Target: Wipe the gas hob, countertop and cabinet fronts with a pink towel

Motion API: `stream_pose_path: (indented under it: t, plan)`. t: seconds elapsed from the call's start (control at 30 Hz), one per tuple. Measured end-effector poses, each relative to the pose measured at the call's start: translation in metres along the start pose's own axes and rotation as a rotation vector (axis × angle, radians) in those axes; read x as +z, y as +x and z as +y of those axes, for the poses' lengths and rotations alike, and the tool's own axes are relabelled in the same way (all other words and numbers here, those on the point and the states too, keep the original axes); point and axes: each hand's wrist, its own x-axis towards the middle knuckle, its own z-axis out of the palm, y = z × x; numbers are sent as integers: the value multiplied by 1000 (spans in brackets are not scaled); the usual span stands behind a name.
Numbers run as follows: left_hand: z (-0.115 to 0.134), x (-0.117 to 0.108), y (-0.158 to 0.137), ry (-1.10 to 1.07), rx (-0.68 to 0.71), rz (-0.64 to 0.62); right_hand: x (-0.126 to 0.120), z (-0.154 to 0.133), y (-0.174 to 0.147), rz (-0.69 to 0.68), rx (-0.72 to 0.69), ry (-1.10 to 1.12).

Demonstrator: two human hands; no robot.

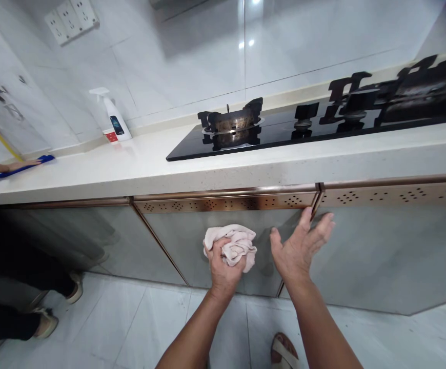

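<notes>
A crumpled pale pink cloth [239, 244] is bunched in my left hand [223, 269], in front of the middle grey cabinet door [180, 241]. To its right, my right hand [298, 246] has its fingers spread and holds nothing. Its fingertips are at the gap between the middle door and the right cabinet door [392, 256], just below the perforated copper-coloured strip [223, 203]. Whether the cloth presses on the door I cannot tell.
Above the doors runs the white countertop [138, 164] with a black gas hob [277, 136]. A spray bottle [116, 119] and a small red-and-white item [110, 136] stand near the wall. At the far left, another person's hand [21, 165] rests on a blue cloth [40, 160]; their shoes [46, 324] are below.
</notes>
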Motion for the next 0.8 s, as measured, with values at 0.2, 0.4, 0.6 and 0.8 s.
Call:
stream_pose_path:
  t: [0.2,0.4,0.6,0.8]
  plan:
    - [-6,-7,14,-47,-14,154,0,0,0,1,-4,-8]
    - [-12,-11,22,-60,-69,239,-1,-2,0,0,17,-10]
    - [-17,-11,22,-93,-97,262,-1,-1,1,2,1,-3]
    - [-18,-11,23,-77,-87,271,0,-2,1,5,10,-4]
